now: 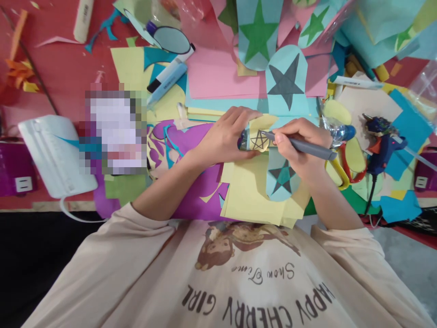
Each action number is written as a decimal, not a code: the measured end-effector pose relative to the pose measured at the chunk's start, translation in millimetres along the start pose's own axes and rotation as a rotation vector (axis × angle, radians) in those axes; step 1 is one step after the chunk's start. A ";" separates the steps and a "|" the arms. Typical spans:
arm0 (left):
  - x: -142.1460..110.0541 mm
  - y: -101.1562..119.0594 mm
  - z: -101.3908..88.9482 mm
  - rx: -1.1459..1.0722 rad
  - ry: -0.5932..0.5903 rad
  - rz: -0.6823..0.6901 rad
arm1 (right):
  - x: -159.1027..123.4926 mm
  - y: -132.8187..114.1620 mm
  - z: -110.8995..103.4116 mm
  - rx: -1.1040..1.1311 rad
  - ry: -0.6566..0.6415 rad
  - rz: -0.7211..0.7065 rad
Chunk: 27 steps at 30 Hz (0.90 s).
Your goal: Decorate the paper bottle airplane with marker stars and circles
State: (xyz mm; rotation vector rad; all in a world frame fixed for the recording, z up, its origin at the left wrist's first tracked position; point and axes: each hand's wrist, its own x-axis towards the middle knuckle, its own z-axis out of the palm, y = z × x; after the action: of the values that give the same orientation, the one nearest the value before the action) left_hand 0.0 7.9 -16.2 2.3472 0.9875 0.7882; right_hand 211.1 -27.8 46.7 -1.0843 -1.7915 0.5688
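Note:
My right hand (302, 143) is closed around a grey marker (312, 148), its tip on a small rounded yellow paper piece (265, 124). A black star outline (260, 140) is drawn on that piece. My left hand (223, 134) holds the paper from the left, with fingers along its upper side and the thumb at its lower edge; something shiny and dark shows under the palm. Just above lies a light-blue rounded cutout (295, 64) with a dark grey star. Below, another light-blue cutout (273, 189) carries a star in green and black, resting on yellow sheets (252, 196).
Pink sheets (218, 75) and a blue marker (169, 82) lie beyond my hands. To the right are yellow-and-red-handled scissors (341, 175) and a blue glue gun (382, 148). Purple paper (194, 196) lies under my left forearm; a white corded device (56, 155) is farther left.

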 end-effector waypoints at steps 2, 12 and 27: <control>-0.2 -0.2 0.6 -0.003 0.005 -0.008 | 0.5 1.1 0.6 0.020 0.004 -0.033; 1.0 0.4 -2.4 -0.006 0.030 0.051 | 1.3 -0.5 -2.1 0.053 -0.038 -0.041; 1.9 2.5 -3.4 0.019 0.061 0.107 | 0.9 -0.1 -2.6 0.040 -0.037 -0.005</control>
State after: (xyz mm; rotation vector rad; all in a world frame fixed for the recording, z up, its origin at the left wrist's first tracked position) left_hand 0.0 8.4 -11.6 2.4221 0.9039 0.8998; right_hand 213.2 -27.3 48.5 -1.0481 -1.8071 0.6223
